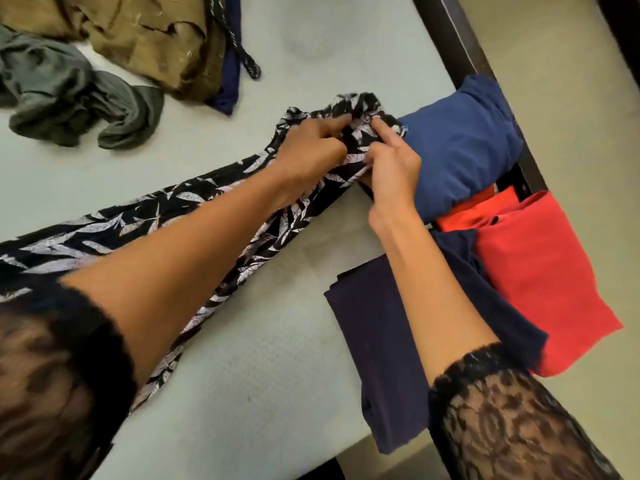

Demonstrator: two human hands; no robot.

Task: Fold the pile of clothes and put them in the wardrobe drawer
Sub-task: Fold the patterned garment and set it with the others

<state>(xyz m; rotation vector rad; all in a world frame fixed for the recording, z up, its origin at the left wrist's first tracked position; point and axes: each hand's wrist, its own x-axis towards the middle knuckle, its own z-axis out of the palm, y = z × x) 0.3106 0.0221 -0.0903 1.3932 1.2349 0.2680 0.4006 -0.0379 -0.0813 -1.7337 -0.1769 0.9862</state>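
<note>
A long black garment with a white leaf print [166, 209] lies stretched across the pale bed surface [242, 393], from the left edge to the middle right. My left hand [311, 150] and my right hand [391, 168] both pinch its bunched far end, close together. Unfolded clothes lie at the top left: an olive-brown piece [149, 39], a grey-green piece [69, 102] and a dark navy piece [230, 71]. At the right edge sit folded clothes: a blue one [464, 143], a red one [540, 282] and a dark navy one [377, 341].
A dark bed frame rail [450, 32] runs along the right side of the bed surface, with beige floor [571, 81] beyond it. A black patterned cord [239, 50] lies across the unfolded pile. My forearms wear black lace sleeves.
</note>
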